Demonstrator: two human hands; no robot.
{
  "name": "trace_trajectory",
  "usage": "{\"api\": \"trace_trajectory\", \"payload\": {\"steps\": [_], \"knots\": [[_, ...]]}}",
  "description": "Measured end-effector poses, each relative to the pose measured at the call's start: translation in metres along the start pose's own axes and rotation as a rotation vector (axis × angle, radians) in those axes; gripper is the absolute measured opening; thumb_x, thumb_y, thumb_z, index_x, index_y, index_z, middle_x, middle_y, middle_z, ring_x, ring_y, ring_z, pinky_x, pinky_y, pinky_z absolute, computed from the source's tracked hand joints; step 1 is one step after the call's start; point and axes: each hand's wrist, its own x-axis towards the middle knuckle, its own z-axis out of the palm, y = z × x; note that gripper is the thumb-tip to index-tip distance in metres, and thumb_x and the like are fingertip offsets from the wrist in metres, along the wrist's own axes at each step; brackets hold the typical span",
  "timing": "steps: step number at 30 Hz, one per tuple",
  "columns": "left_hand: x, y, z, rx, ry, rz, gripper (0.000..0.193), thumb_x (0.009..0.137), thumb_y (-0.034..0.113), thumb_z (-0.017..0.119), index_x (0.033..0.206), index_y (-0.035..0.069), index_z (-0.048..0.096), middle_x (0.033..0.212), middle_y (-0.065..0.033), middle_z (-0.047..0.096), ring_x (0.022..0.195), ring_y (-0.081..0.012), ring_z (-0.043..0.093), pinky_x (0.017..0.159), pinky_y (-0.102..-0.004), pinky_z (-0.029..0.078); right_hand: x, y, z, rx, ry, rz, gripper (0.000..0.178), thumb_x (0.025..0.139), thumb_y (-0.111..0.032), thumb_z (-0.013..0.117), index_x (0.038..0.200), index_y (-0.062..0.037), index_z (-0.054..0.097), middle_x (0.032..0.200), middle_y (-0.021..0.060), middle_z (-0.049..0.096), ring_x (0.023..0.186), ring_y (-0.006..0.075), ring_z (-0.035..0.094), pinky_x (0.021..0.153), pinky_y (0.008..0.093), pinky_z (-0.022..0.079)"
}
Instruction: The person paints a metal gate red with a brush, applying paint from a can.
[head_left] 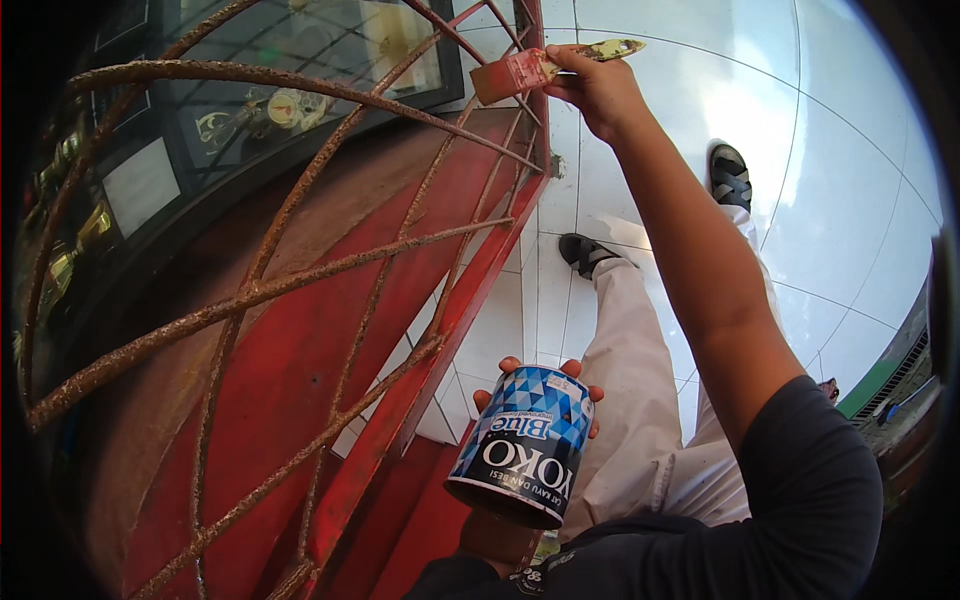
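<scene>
My right hand (pixel 598 88) is closed round the wooden handle of a wide, flat paintbrush (pixel 520 75), held out at the top of the view. Its bristles and metal band are smeared red. The bristle end overlaps thin bars beside a red upright post (pixel 538 130); whether they touch, I cannot tell. Low in front of my body, my left hand (pixel 596 394) grips a blue-and-black paint can (pixel 525 440), with fingertips showing along its far end and side. The can's label appears upside down to me, and its opening is hidden.
To the left, a lattice of rusty, curved metal bars (pixel 255 290) crosses in front of red panels (pixel 290 400) and a dark framed glass pane (pixel 300 100). White tiles (pixel 690 100) cover the floor under my sandalled feet. At the far right is a green edge beside a grating (pixel 890 375).
</scene>
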Motion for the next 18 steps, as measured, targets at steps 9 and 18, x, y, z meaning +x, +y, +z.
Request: {"api": "trace_trajectory", "payload": {"steps": [9,18], "knots": [[0.001,0.003,0.004,-0.034,0.091,0.032,0.047,0.085,0.048,0.073,0.127,0.032,0.062,0.147,-0.0261,0.04,0.129,-0.0593,0.037,0.086,-0.0705,0.05,-0.015,-0.012,0.022,0.07,-0.024,0.079,0.036,0.082,-0.014,0.076,0.103,0.0123,0.063,0.095,0.0182,0.069,0.073,0.023,0.071,0.066,0.0286,0.062],[0.004,0.005,0.001,-0.029,0.107,0.054,0.047,0.085,0.049,0.073,0.127,0.031,0.062,0.147,-0.0261,0.04,0.129,-0.0596,0.037,0.086,-0.0712,0.05,-0.007,-0.014,-0.006,-0.114,-0.035,-0.069,0.025,0.088,-0.015,0.072,0.104,0.0044,0.067,0.092,0.012,0.071,0.076,0.0186,0.071,0.073,0.0283,0.062]]}}
